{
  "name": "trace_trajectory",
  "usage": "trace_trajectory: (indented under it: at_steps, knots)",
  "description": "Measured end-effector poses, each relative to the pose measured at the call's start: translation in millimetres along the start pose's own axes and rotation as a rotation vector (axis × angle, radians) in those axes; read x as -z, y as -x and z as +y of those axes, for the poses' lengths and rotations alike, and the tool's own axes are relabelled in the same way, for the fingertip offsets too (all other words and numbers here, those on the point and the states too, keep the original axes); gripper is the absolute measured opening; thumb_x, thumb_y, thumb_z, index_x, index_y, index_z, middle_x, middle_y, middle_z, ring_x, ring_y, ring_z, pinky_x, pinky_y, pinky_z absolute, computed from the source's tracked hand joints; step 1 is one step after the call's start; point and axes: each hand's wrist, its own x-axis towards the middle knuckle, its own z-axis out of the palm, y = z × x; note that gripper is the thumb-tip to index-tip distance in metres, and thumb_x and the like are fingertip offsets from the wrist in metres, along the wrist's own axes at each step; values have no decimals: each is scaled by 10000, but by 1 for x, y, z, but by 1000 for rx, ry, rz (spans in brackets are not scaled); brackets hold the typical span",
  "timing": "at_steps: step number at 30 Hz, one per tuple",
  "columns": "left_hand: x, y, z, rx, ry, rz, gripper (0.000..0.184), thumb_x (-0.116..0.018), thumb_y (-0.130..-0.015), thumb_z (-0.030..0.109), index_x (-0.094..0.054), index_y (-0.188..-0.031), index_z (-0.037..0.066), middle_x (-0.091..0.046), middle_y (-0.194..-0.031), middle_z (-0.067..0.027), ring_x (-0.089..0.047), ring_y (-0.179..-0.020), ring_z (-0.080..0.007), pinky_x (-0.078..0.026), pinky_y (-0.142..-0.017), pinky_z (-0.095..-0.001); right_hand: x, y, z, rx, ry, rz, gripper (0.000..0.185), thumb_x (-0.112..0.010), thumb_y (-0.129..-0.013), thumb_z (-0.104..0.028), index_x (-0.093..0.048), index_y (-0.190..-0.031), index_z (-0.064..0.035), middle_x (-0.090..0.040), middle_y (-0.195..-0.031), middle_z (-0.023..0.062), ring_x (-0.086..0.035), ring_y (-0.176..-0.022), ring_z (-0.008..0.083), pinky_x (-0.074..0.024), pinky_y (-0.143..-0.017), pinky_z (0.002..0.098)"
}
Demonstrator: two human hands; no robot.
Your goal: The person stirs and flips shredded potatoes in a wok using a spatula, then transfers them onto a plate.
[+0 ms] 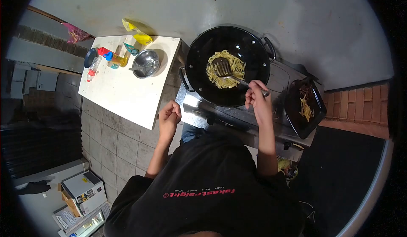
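Note:
A large black wok (pixel 199 58) with two side handles sits on the stove. Pale, thin-cut strips (pixel 236 65) lie in a heap at its middle. My right hand (pixel 257 97) is closed on the handle of a metal slotted spatula (pixel 222 67), whose head rests on the strips. My left hand (pixel 170 112) is off the wok's near left side, near the white table's edge, with its fingers curled together; what is inside them, if anything, is hidden.
On the white table (pixel 123 97) stand a metal bowl (pixel 146 63), an oil bottle (pixel 120 60), a red-capped bottle (pixel 93 69) and a yellow packet (pixel 142 37). Right of the wok, a black tray (pixel 296 114) holds some strips. Stove knobs (pixel 287 145) line the front.

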Motion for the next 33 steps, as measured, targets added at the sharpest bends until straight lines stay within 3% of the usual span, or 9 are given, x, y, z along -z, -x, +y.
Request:
trace_trajectory:
  at_steps: [5, 10, 17, 23, 25, 26, 28, 33]
  knots:
    - [1, 0, -1, -2, -9, -6, 239, -321, -717, -112, -465, -752, 76, -403, -620, 59, -305, -534, -21, -190, -482, -207, -8, 1, 3, 130, 313, -47, 170, -578, -965, -201, -607, -932, -38, -553, -653, 7, -509, -515, 47, -392, -416, 221]
    - [1, 1, -2, 0, 5, -12, 238, -322, -711, -113, -464, -754, 73, -406, -626, 54, -312, -540, -24, -193, -481, -208, -8, -6, 2, 170, 613, 7, 166, -586, -958, -189, -608, -901, -35, -565, -640, 6, -494, -540, 48, -396, -498, 243]
    - [4, 0, -4, -4, 5, -5, 237, -323, -713, -112, -463, -763, 74, -409, -619, 50, -315, -534, -26, -196, -475, -212, -4, -17, 4, 163, 669, -20, 144, -589, -941, -155, -600, -907, -15, -578, -643, 32, -543, -604, 81, -436, -590, 266]
    - [0, 0, -3, -11, 18, -12, 237, -323, -718, -113, -461, -762, 74, -406, -614, 52, -311, -529, -25, -195, -474, -214, -6, -14, -4, 214, 748, -50, 120, -597, -916, -123, -586, -914, -3, -640, -751, 104, -645, -737, 168, -476, -698, 305]
    - [-1, 1, -1, -9, 18, -10, 237, -321, -720, -114, -461, -759, 73, -407, -614, 52, -311, -528, -25, -195, -475, -214, -13, -6, -18, 296, 873, -89, 121, -598, -914, -125, -591, -917, -4, -652, -807, 150, -663, -757, 238, -477, -705, 310]
    - [-1, 1, 0, -14, 10, -9, 239, -320, -720, -117, -460, -756, 73, -408, -614, 52, -312, -530, -24, -195, -475, -214, -13, -5, -20, 297, 874, -89, 121, -598, -914, -125, -591, -917, -4, -652, -807, 150, -663, -757, 238, -477, -705, 310]
    - [0, 1, 1, -19, 4, -8, 241, -318, -721, -120, -459, -753, 73, -408, -614, 52, -312, -532, -23, -196, -475, -213, -12, -2, -23, 489, 918, -178, 108, -599, -906, -114, -593, -925, -8, -629, -819, 168, -638, -770, 326, -479, -688, 350]
    - [2, 2, -3, -22, 14, -10, 246, -313, -713, -123, -457, -751, 73, -399, -615, 52, -310, -538, -24, -195, -476, -212, -12, 11, -26, 580, 1079, -239, 76, -601, -897, -70, -568, -914, -4, -542, -832, 163, -567, -767, 373, -459, -693, 384]
